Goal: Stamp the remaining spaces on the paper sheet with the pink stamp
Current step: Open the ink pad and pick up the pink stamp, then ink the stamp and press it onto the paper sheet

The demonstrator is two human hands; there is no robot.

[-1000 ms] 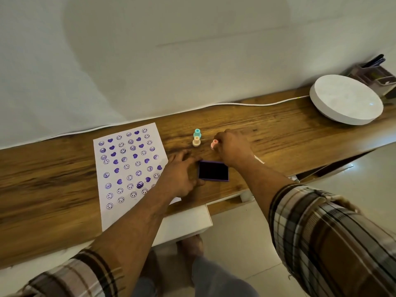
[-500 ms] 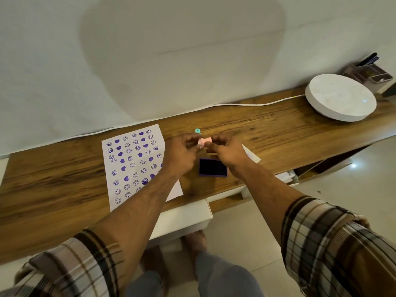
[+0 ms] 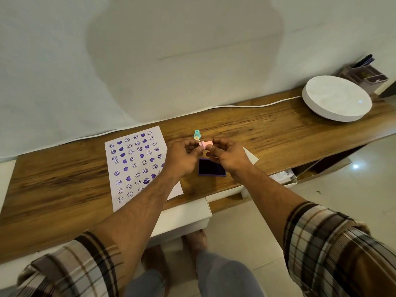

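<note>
**Pink stamp readied over the ink**

On a wooden desk (image 3: 267,136), the paper sheet (image 3: 137,166) lies at nine o'clock of the ink pad (image 3: 211,167). Left hand (image 3: 182,157) and right hand (image 3: 229,156) pinch the pink stamp (image 3: 206,144) above it: seemingly light, rigid, best gripped by its sides.

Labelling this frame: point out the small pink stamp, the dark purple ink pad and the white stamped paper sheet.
small pink stamp (image 3: 207,144), head view, its barrel between both hands.
dark purple ink pad (image 3: 211,167), head view, inked centre.
white stamped paper sheet (image 3: 137,166), head view, middle of the printed rows.
</note>
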